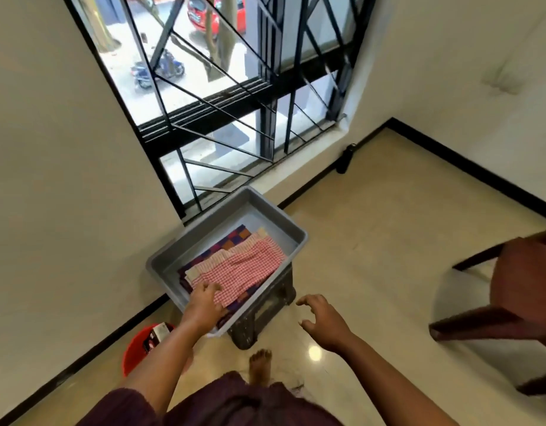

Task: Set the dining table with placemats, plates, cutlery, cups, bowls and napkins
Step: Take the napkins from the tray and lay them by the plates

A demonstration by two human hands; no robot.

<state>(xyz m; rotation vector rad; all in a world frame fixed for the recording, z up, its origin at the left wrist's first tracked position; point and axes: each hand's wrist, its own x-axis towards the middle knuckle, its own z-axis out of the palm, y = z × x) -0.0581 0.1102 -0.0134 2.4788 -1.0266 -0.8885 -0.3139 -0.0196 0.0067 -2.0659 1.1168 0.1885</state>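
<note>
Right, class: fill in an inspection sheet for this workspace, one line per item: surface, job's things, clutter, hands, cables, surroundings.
Surface: glossy beige floor; no dining table in view.
Job's things: red-checked cloth on top of an orange and purple checked cloth, both in a grey tub on a dark stool.
Clutter: red bucket by the wall; dark bottle below the window.
Hands: left hand on the red-checked cloth's near edge; right hand open, holding nothing.
Cables: nothing seen.
Surroundings: barred window; wooden chair at right.

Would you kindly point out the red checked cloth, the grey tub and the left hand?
red checked cloth (244, 269), head view, middle of fabric.
grey tub (259, 207), head view, far wall.
left hand (204, 305), head view, back of hand.
</note>
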